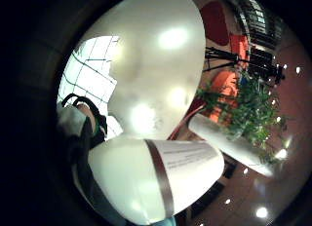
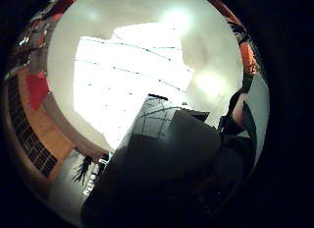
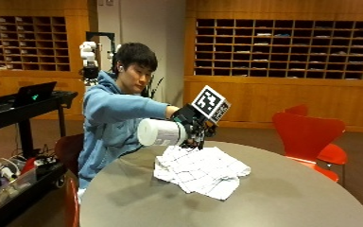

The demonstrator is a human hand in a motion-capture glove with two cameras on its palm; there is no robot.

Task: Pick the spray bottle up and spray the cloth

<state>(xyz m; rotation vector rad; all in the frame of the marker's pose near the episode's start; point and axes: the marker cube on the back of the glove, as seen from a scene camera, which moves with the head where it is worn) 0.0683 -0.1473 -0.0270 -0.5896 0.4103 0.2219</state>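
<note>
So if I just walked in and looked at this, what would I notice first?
Probably the big white spray bottle, tipped on its side in the air and gripped by the gloved right hand. Right under it, a white checked cloth lies crumpled on the round grey table. You might also spot the bright red chair standing beside the table.

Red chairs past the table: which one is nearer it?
The larger red chair with the tall curved back; the other red seat peeks out behind it.
</note>
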